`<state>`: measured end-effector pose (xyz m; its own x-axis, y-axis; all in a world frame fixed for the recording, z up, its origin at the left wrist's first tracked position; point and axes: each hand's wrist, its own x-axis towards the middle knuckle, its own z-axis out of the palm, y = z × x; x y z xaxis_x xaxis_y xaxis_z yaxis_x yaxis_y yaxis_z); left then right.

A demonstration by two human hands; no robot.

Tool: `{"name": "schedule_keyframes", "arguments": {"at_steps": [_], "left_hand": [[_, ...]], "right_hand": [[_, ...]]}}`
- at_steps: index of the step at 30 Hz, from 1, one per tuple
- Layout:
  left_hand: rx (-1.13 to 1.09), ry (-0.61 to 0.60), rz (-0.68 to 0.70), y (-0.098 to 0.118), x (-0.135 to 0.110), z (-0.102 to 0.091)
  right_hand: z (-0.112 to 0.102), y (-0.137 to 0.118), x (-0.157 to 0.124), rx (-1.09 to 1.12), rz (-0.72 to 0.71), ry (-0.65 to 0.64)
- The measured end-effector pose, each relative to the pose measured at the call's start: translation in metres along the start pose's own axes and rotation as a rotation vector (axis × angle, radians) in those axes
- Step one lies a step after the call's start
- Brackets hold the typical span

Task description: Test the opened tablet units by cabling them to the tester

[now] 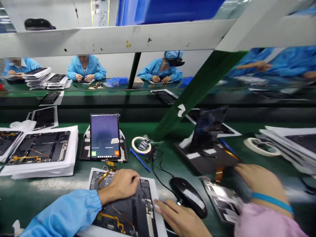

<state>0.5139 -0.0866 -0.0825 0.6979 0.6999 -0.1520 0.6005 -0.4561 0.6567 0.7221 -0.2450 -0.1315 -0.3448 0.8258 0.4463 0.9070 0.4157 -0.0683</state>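
Observation:
My left hand [123, 186], in a blue sleeve, rests on the upper part of an opened tablet [128, 210] lying on a white sheet in front of me. Its fingers are curled down and pressed together on the board; what they pinch is hidden. An orange flex cable [105, 176] runs from under that hand toward a lit tablet [104, 135] standing on a black stand. My right hand [180, 217] lies flat, fingers stretched leftward, at the opened tablet's right edge, beside a black mouse [189, 196].
Another person's hand [259, 184], in a pink sleeve with a blue wristband, reaches over a small board [223, 200] at the right. Also here are a tape roll [141, 144], a blue pen [139, 159], stacked opened tablets [39, 148] at left, and blue-coated workers across the green bench.

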Motion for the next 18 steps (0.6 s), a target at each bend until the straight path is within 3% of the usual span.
{"name": "schedule_keyframes", "arguments": {"at_steps": [5, 9, 12, 14, 18], "left_hand": [[0.017, 0.006, 0.018, 0.001, 0.002, -0.002], [0.041, 0.028, 0.039, -0.001, 0.001, 0.000], [0.084, 0.043, 0.089, -0.005, -0.001, 0.005], [0.142, 0.046, 0.143, -0.006, -0.003, 0.008], [0.290, 0.006, 0.228, -0.003, -0.009, 0.009]], "right_hand": [[0.000, -0.001, 0.049, 0.122, 0.251, 0.232], [0.000, 0.008, 0.097, 0.052, 0.258, 0.190], [-0.006, 0.014, 0.097, -0.079, 0.309, 0.166], [-0.011, 0.014, 0.080, -0.166, 0.423, 0.072], [-0.016, 0.007, 0.034, -0.227, 0.643, -0.330]]}}
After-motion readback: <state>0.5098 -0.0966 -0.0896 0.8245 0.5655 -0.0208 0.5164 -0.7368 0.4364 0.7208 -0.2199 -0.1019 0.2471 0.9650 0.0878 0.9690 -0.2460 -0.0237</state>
